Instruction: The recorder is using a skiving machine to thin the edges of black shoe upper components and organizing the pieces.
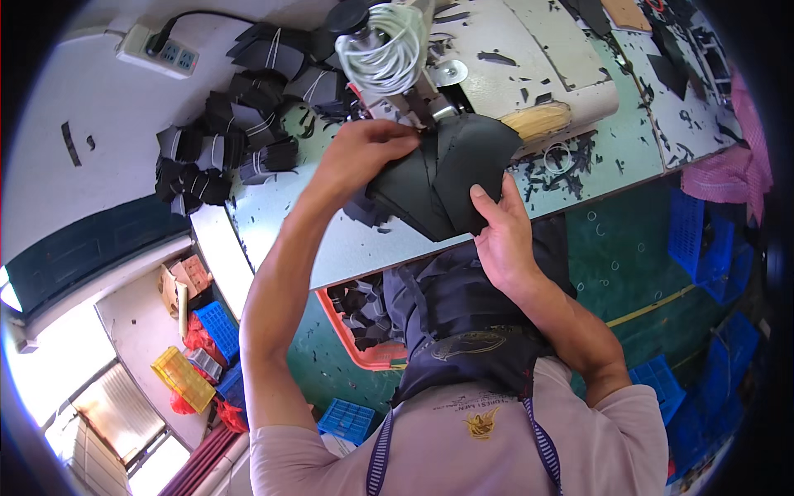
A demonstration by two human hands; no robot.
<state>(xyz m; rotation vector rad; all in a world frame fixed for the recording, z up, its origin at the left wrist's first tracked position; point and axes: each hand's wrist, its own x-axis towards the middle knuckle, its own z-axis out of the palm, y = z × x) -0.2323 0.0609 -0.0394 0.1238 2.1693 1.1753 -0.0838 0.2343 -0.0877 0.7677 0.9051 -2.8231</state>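
Observation:
Black flat cut pieces, looking like leather or stiff fabric, overlap under the head of a table machine. My right hand grips their right lower edge, the thumb on top and the fingers mostly beneath. At their upper left, beside the machine head, my left hand is closed with its fingertips pressed on the black material near a seam. What those fingertips pinch exactly is hidden. A coil of white cord hangs on the machine above the pieces.
Tied bundles of black pieces lie left on the light table. Black scraps litter its right side, near a yellowish roll end. An orange crate of black pieces stands below. Blue crates sit on the green floor, right.

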